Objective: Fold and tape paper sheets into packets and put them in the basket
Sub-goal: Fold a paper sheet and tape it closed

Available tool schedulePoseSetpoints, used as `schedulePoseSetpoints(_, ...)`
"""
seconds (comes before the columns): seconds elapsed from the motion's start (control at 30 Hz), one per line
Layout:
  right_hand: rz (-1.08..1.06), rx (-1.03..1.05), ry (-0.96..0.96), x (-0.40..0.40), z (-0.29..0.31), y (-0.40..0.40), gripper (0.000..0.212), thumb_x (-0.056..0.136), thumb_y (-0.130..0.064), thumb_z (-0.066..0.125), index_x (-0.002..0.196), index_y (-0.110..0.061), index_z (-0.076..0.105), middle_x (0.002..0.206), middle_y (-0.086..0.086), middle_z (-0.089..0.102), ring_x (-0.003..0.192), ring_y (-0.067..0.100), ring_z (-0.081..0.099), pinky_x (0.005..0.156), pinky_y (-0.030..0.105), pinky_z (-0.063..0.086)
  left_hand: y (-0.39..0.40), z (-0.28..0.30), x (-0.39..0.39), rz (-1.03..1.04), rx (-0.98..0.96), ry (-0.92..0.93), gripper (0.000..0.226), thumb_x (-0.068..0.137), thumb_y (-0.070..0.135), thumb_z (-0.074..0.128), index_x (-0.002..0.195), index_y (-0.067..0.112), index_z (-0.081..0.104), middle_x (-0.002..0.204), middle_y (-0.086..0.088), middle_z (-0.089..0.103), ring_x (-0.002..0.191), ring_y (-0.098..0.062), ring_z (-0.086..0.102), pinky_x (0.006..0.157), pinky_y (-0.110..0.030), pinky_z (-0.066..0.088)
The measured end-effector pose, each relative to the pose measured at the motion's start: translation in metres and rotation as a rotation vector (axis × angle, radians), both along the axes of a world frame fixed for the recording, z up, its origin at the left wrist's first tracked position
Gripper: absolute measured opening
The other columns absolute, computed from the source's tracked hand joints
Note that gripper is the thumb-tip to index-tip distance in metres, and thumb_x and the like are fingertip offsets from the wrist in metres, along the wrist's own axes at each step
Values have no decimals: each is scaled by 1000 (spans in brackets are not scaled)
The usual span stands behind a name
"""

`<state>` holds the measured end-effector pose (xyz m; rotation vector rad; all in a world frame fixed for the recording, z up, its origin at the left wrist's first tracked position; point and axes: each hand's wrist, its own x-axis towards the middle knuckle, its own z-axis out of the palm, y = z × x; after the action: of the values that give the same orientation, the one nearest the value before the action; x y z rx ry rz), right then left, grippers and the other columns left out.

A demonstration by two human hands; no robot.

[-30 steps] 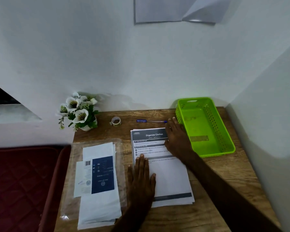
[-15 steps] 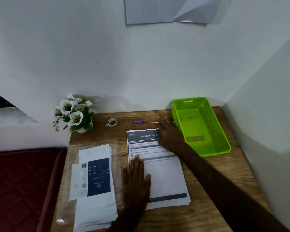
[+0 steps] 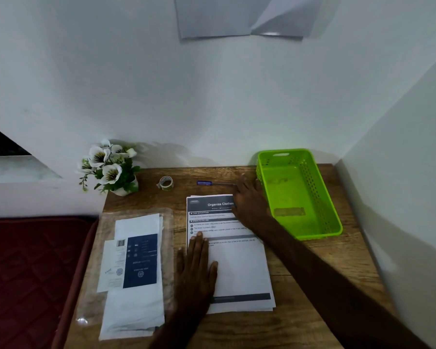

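A wooden table (image 3: 312,268) is seen from above, set into a white corner. Nearest the viewer, at the left of the table, a clear plastic sleeve (image 3: 134,273) is laid flat, holding white folded papers and a dark blue printed card. Just to its right, a stack of paper sheets (image 3: 239,268) headed "Organize Clothes" is laid flat and unfolded. The left hand (image 3: 196,270) is pressed flat, palm down with fingers straight and together, on the near left part of the stack; nothing is gripped. The right hand (image 3: 249,200) is spread flat over the far right corner of the sheets, fingers extended, nothing grasped. Just beside that hand, to the right, a bright green perforated basket (image 3: 322,195) is placed, with no packets inside. Farther back, a blue pen (image 3: 212,183) and a small roll of clear tape (image 3: 166,183) are lain near the wall, and a pot of white artificial flowers (image 3: 110,167) is set at the far left corner.
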<state>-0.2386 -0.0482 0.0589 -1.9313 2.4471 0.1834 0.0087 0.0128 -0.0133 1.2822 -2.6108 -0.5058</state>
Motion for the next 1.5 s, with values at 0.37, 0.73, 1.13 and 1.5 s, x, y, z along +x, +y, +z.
schedulePoseSetpoints(0.37,59,-352,-100,27,15,44,21,66,-10,80,85,-12,71,78,9,69,68,31,67,57,35,54,1,3,1,8,-29,27,62,106,45,32,160,16,28,171,-1,16,158,-19,13,127,-46,8)
schedulePoseSetpoints(0.73,143,-431,-85,48,-25,104,33,87,-17,50,103,-7,77,128,14,69,108,32,70,74,39,61,10,16,1,26,-337,253,26,98,30,55,116,13,62,112,-13,69,108,-32,66,102,-44,43)
schedulePoseSetpoints(1.13,15,-296,-140,65,-54,103,41,90,-22,46,110,-1,75,130,17,67,109,33,68,82,40,60,-18,10,-32,117,-88,-16,63,104,44,34,161,17,28,171,-8,15,158,-27,10,125,-56,16)
schedulePoseSetpoints(1.5,79,-239,-264,97,-53,70,53,96,-28,38,143,-9,54,151,10,50,145,24,41,115,51,25,-30,-10,-24,28,-77,-105,65,106,45,22,162,13,21,172,-8,8,159,-26,6,123,-57,16)
